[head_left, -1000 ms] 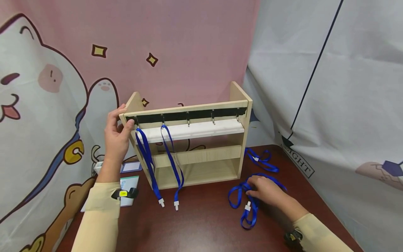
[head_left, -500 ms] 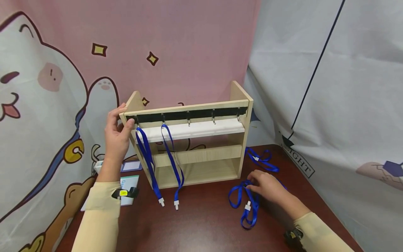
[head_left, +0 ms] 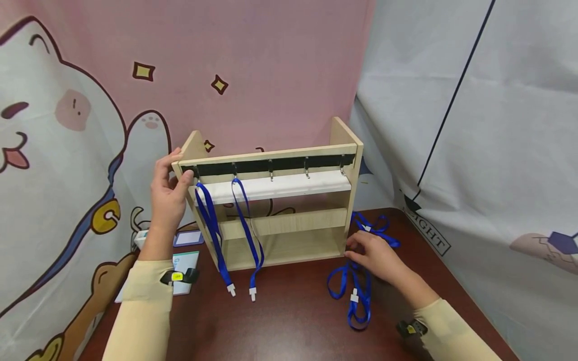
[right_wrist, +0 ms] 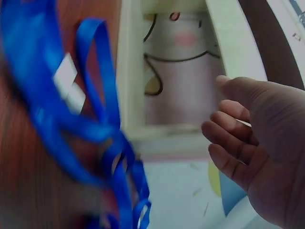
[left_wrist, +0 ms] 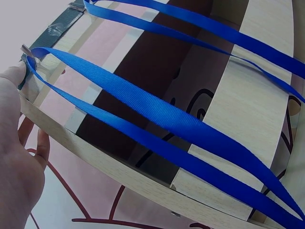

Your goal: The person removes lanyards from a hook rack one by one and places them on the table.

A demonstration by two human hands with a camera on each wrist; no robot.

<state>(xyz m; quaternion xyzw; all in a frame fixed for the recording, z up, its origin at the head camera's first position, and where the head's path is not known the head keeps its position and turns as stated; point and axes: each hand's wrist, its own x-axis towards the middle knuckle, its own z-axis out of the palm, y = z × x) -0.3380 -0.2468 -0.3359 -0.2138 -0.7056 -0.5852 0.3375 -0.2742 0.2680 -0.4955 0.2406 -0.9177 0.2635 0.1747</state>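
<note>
A small pale wooden rack point(head_left: 282, 224) stands on the table, with a row of metal hooks point(head_left: 271, 173) along a black strip. My left hand point(head_left: 169, 198) grips its upper left corner, thumb in front and fingers behind. Two blue lanyards hang from the leftmost hooks: one lanyard point(head_left: 208, 215) beside my thumb, another lanyard point(head_left: 247, 231) to its right. Just off the rack's lower right edge is my right hand point(head_left: 377, 256), fingers loosely bent, holding nothing in the right wrist view. Below it lie loose blue lanyards point(right_wrist: 33, 47) with a white clip point(head_left: 354, 297).
Another blue lanyard point(head_left: 390, 242) lies at the back right of the table point(head_left: 289, 326). Left of the rack are a blue-framed card holder point(head_left: 188, 238) and a pale card point(head_left: 186, 260), partly behind my forearm. Printed cloth hangs behind and along the right.
My right hand has lifted off the lanyards and moved left and away from me, toward the rack's right side. The lanyards beneath shifted slightly. My left hand stays at the corner.
</note>
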